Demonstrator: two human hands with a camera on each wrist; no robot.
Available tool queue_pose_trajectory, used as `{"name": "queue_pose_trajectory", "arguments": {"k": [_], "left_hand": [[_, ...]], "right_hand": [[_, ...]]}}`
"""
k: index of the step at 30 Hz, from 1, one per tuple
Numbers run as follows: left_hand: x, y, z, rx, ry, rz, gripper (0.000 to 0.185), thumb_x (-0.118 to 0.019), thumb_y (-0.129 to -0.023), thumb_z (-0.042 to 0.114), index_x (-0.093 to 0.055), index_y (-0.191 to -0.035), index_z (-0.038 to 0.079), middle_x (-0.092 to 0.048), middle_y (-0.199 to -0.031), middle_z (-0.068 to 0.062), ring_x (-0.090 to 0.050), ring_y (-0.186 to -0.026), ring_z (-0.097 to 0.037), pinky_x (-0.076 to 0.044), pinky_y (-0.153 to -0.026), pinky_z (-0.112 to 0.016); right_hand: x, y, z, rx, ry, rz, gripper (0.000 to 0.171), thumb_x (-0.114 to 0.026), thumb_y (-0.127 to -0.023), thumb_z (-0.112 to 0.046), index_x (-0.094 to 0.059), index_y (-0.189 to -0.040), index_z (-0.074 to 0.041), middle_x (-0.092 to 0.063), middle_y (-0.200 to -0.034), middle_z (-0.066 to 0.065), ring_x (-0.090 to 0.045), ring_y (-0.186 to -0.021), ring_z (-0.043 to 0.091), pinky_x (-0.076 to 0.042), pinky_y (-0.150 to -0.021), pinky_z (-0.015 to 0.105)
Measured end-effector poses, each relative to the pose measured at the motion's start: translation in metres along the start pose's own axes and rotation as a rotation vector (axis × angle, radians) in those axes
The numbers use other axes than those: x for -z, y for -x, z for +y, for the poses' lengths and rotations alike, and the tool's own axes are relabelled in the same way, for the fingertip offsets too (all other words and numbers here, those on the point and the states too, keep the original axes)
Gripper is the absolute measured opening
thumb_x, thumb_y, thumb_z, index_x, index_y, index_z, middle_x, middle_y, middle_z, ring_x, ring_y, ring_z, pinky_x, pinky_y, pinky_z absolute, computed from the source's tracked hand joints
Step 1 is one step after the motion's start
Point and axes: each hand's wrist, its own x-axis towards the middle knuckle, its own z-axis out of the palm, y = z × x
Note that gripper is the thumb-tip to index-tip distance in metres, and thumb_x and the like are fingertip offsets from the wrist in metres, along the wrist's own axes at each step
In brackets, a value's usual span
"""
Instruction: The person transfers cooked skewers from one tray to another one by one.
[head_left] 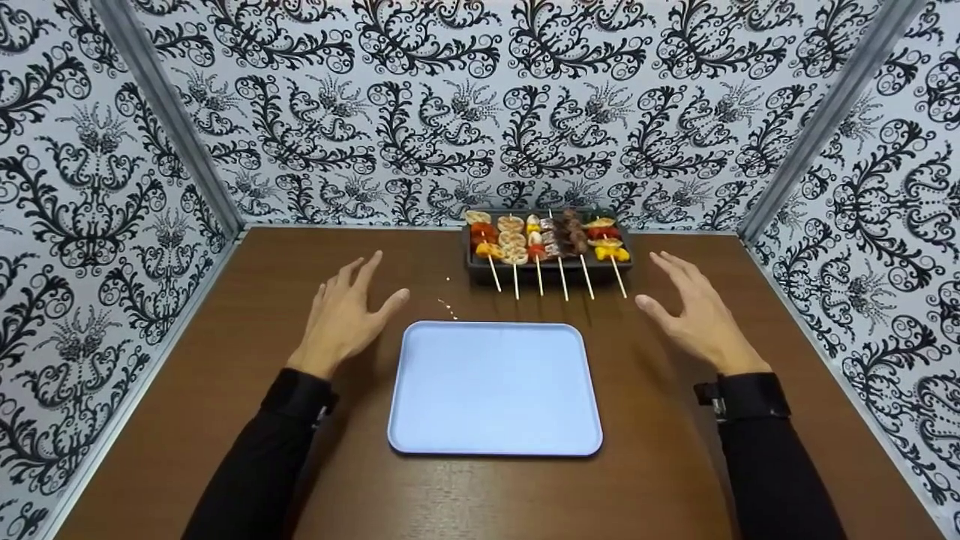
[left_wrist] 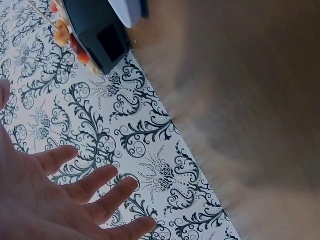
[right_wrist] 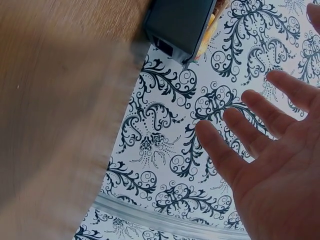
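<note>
A light blue rectangular tray (head_left: 495,390) lies on the table between the two forearms. Behind it stands a black grill box (head_left: 551,274) with several skewers (head_left: 512,244) laid side by side across its top, their wooden sticks pointing toward me. My left hand (head_left: 341,319) hovers left of the tray, thumb and fingers spread, holding nothing. On the other side, my right hand (head_left: 697,319) is held in the air right of the tray and near the grill's right end, fingers extended and palm bare. Both wrist views show the palms without any object.
Patterned black-and-white wall panels (head_left: 465,112) enclose the brown table (head_left: 480,495) at the back and sides. A few small pale crumbs (head_left: 448,306) lie on the wood between the tray and the grill. Dark bands circle both wrists.
</note>
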Motion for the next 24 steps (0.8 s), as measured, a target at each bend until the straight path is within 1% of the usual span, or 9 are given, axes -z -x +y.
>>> {"name": "queue_pose_trajectory", "arguments": {"k": [3, 8, 13, 19, 24], "left_hand": [[-0.003, -0.001, 0.004, -0.002, 0.013, -0.002, 0.093, -0.044, -0.093, 0.083, -0.027, -0.167, 0.029, -0.034, -0.165, -0.019, -0.038, -0.146, -0.047, -0.022, -0.124, -0.069], [-0.007, -0.005, 0.012, 0.009, 0.025, -0.005, 0.093, -0.042, -0.092, 0.085, -0.026, -0.167, 0.033, -0.033, -0.165, -0.017, -0.038, -0.146, -0.045, -0.028, -0.121, -0.07], [-0.011, -0.007, 0.018, -0.01, 0.033, -0.007, 0.09, -0.042, -0.093, 0.083, -0.027, -0.167, 0.033, -0.035, -0.165, -0.017, -0.04, -0.144, -0.046, -0.033, -0.117, -0.07], [-0.014, -0.009, 0.025, -0.012, 0.05, -0.025, 0.09, -0.041, -0.093, 0.084, -0.027, -0.167, 0.034, -0.034, -0.165, -0.016, -0.04, -0.144, -0.044, -0.033, -0.117, -0.072], [-0.017, -0.012, 0.029, -0.024, 0.061, -0.033, 0.09, -0.04, -0.094, 0.084, -0.029, -0.166, 0.032, -0.036, -0.164, -0.017, -0.042, -0.142, -0.044, -0.035, -0.116, -0.071]], "right_hand": [[-0.003, 0.0, -0.001, 0.004, -0.002, 0.003, 0.077, -0.068, -0.099, -0.05, -0.037, -0.164, -0.025, -0.03, -0.169, 0.006, -0.027, -0.154, 0.039, -0.024, -0.122, 0.071], [-0.005, 0.0, -0.003, 0.013, -0.01, 0.01, 0.076, -0.069, -0.099, -0.049, -0.038, -0.163, -0.022, -0.032, -0.169, 0.007, -0.028, -0.154, 0.039, -0.024, -0.122, 0.071], [-0.006, -0.001, -0.004, 0.013, -0.023, 0.015, 0.076, -0.069, -0.099, -0.048, -0.039, -0.163, -0.02, -0.031, -0.169, 0.007, -0.027, -0.154, 0.04, -0.023, -0.123, 0.071], [-0.008, -0.003, -0.005, 0.008, -0.029, 0.015, 0.077, -0.069, -0.099, -0.049, -0.039, -0.163, -0.021, -0.031, -0.169, 0.005, -0.028, -0.154, 0.038, -0.024, -0.122, 0.071], [-0.011, -0.005, -0.005, 0.015, -0.038, 0.026, 0.076, -0.07, -0.098, -0.049, -0.041, -0.162, -0.02, -0.034, -0.167, 0.005, -0.029, -0.153, 0.037, -0.025, -0.124, 0.067]]}}
